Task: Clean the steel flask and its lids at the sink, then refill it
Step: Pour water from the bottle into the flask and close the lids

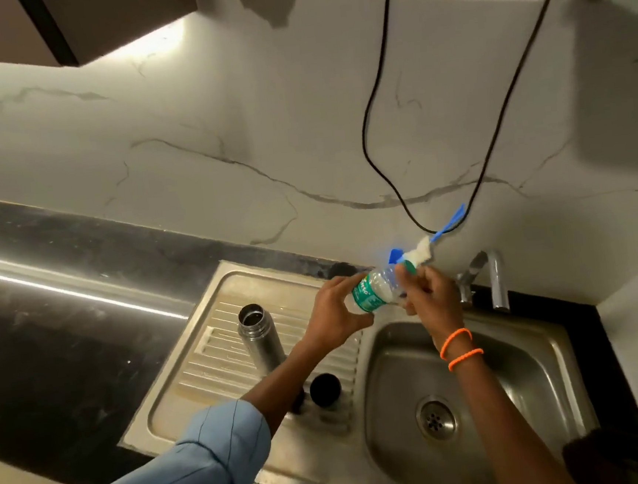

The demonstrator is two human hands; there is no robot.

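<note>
Refilling looks to be the step in hand: the left hand [335, 310] grasps a bottle [375, 289] round its body while the right hand [429, 290] pinches at its cap end, probably unscrewing. The flask [260, 337] stands open just left of the hands, 1 lid [325, 390] below them. Next: tilt the bottle over the flask's mouth. The sleeve hides any other lid; the cap is blurred.

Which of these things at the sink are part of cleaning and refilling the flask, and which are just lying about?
Part of the job:
steel flask
dark lid
plastic water bottle, gripped by left hand and right hand
sink

Lying about:
black cable
bottle brush
tap
</note>
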